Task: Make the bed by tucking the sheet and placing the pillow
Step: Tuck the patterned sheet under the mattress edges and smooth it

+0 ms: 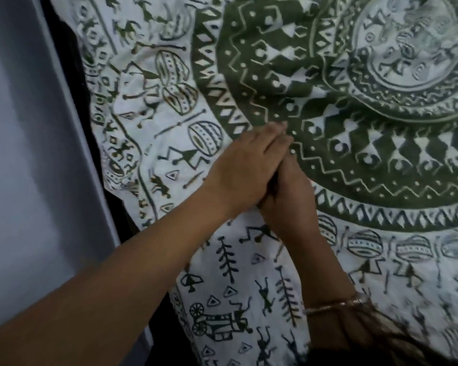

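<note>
The sheet (275,75), white with a dark green folk print, is lying spread over the bed and filling most of the head view. Its one visible edge is running on a slant from the upper left down toward the bottom middle, and a narrow printed border band is following that same line. The round medallion of zigzag rings is sitting toward the upper right, and the cloth is running out of view at the top, right and bottom, so its long axis cannot be told. A dark strip (74,70) is showing just beside that edge, between the sheet and the pale grey wall (24,154) on the left. The left hand (246,165), reaching in from the lower left, is lying flat with its fingers straight and together, pointing up and to the right at the medallion's outer ring. It is resting on top of the right hand (288,199), which is coming in from the lower right and is also pressing flat on the sheet, gripping nothing; most of its fingers are hidden under the left. A thin bangle (336,303) is circling the right wrist. The cloth around both hands is lying smooth.
</note>
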The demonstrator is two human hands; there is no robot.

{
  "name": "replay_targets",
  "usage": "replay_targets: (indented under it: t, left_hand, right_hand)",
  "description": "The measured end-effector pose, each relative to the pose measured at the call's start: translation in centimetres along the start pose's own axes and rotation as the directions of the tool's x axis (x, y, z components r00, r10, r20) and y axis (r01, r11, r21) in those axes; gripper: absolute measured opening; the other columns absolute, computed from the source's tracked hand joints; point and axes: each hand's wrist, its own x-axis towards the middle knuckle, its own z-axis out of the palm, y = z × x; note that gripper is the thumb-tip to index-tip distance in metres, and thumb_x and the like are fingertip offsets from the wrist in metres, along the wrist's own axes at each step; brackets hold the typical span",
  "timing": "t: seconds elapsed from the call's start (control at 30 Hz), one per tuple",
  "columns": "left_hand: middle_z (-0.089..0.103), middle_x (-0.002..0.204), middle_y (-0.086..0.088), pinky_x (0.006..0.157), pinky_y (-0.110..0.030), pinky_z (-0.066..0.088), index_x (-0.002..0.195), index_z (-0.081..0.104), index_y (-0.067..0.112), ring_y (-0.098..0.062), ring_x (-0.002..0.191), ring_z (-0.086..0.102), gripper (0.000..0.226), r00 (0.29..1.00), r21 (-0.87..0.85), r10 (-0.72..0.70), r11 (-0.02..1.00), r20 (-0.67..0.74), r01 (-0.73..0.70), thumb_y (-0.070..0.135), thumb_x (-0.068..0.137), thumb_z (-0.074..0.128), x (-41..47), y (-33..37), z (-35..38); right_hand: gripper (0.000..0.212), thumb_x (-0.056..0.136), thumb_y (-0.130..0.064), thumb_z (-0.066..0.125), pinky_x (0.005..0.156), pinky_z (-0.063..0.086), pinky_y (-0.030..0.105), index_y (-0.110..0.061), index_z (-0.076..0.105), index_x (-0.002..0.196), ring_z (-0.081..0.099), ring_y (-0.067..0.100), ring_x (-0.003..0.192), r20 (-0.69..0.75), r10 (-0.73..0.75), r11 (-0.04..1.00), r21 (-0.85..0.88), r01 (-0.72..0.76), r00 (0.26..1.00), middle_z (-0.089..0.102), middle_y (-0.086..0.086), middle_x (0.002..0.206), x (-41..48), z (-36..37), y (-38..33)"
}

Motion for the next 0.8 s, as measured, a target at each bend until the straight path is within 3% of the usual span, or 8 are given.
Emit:
replay_targets:
  t: [0.13, 0.27, 0.43, 0.5, 0.57, 0.7, 0.8]
  left_hand:
    - [0.036, 0.146, -0.020, 0.115, -0.041, 0.024, 0.139, 0.038, -0.002, -0.033, 0.137, 0.032, 0.049, 0.989, -0.074, 0.071, 0.995, 0.133, -0.062, 0.009, 0.092, 0.044, 1.3, 5.0, 3.2]
    - [0.021, 0.155, -0.014, 0.118, -0.038, 0.009, 0.147, 0.022, 0.004, -0.028, 0.144, 0.016, 0.054, 0.927, -0.020, 0.253, 0.966, 0.278, -0.258, 0.015, 0.096, 0.035, 2.0, 11.0, 7.7]
    - [0.013, 0.158, -0.009, 0.116, -0.044, 0.002, 0.150, 0.015, 0.010, -0.027, 0.145, 0.007, 0.058, 0.818, 0.043, 0.387, 0.894, 0.426, -0.446, 0.025, 0.096, 0.029, 2.4, 18.1, 12.9]
    - [0.009, 0.159, -0.007, 0.114, -0.049, -0.003, 0.150, 0.012, 0.012, -0.027, 0.146, 0.003, 0.063, 0.773, 0.100, 0.398, 0.857, 0.493, -0.505, 0.035, 0.093, 0.025, 2.6, 19.7, 14.3]
    - [0.006, 0.159, -0.005, 0.113, -0.053, -0.006, 0.150, 0.012, 0.015, -0.027, 0.146, 0.000, 0.063, 0.779, 0.166, 0.378, 0.841, 0.500, -0.515, 0.037, 0.092, 0.019, 2.8, 20.3, 15.2]
    - [0.002, 0.159, 0.003, 0.108, -0.064, -0.006, 0.151, 0.006, 0.023, -0.024, 0.146, 0.000, 0.064, 0.838, 0.326, 0.317, 0.814, 0.445, -0.481, 0.050, 0.093, 0.009, 3.8, 18.4, 15.0]
    - [0.001, 0.159, 0.009, 0.105, -0.067, -0.008, 0.150, 0.008, 0.030, -0.028, 0.146, -0.001, 0.061, 0.896, 0.400, 0.233, 0.831, 0.378, -0.385, 0.049, 0.092, 0.008, 4.6, 17.3, 14.2]
  right_hand:
    - [0.044, 0.092, -0.003, 0.047, 0.102, 0.036, 0.058, 0.000, 0.042, 0.136, 0.038, 0.038, 0.133, -0.219, 0.184, 0.979, -0.049, -0.199, 0.958, 0.042, 0.021, 0.143, -3.3, -4.1, 4.8]
    - [0.044, 0.093, -0.003, 0.044, 0.113, 0.020, 0.052, 0.002, 0.039, 0.136, 0.020, 0.035, 0.142, -0.398, 0.373, 0.898, -0.071, -0.434, 0.838, 0.029, 0.023, 0.150, -7.4, -8.1, 10.3]
    - [0.054, 0.095, -0.010, 0.043, 0.117, 0.007, 0.048, 0.001, 0.026, 0.144, 0.003, 0.040, 0.144, -0.452, 0.519, 0.767, -0.129, -0.629, 0.725, 0.012, 0.027, 0.154, -13.1, -11.3, 16.4]
    - [0.060, 0.096, -0.020, 0.043, 0.116, 0.001, 0.044, 0.001, 0.019, 0.147, 0.000, 0.041, 0.143, -0.444, 0.592, 0.689, -0.155, -0.708, 0.673, 0.007, 0.029, 0.154, -14.7, -11.8, 18.2]
    - [0.067, 0.098, -0.034, 0.040, 0.115, 0.000, 0.045, 0.001, 0.013, 0.148, -0.001, 0.043, 0.143, -0.442, 0.634, 0.639, -0.162, -0.751, 0.635, 0.003, 0.029, 0.154, -15.4, -11.5, 19.0]
    - [0.071, 0.098, -0.046, 0.028, 0.114, -0.001, 0.053, -0.002, 0.006, 0.150, -0.003, 0.046, 0.142, -0.449, 0.647, 0.580, -0.235, -0.780, 0.616, -0.001, 0.032, 0.153, -14.2, -10.4, 18.8]
    - [0.065, 0.098, -0.047, 0.021, 0.113, -0.005, 0.053, -0.013, 0.008, 0.152, -0.005, 0.042, 0.143, -0.388, 0.529, 0.691, -0.320, -0.649, 0.755, -0.001, 0.027, 0.155, -12.0, -10.2, 18.3]
